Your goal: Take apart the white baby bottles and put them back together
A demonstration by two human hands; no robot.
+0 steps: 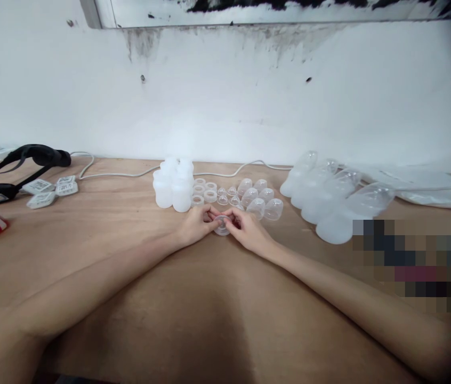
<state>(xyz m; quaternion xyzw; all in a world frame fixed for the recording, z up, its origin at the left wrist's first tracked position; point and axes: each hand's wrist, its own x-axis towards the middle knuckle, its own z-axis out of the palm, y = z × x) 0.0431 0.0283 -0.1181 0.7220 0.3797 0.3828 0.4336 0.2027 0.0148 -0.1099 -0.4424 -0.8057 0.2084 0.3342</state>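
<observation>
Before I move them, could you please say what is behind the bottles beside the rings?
A white cable shows either side, wall beyond; the bottles cover anything directly behind.

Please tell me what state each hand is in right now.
Left hand: closed, holding the clear round piece.
Right hand: closed, holding the same piece.

Held pc [222, 231] & caps [273, 209] r clear, btls [164, 191] wht, tbl [109, 216] lt brn.
</observation>
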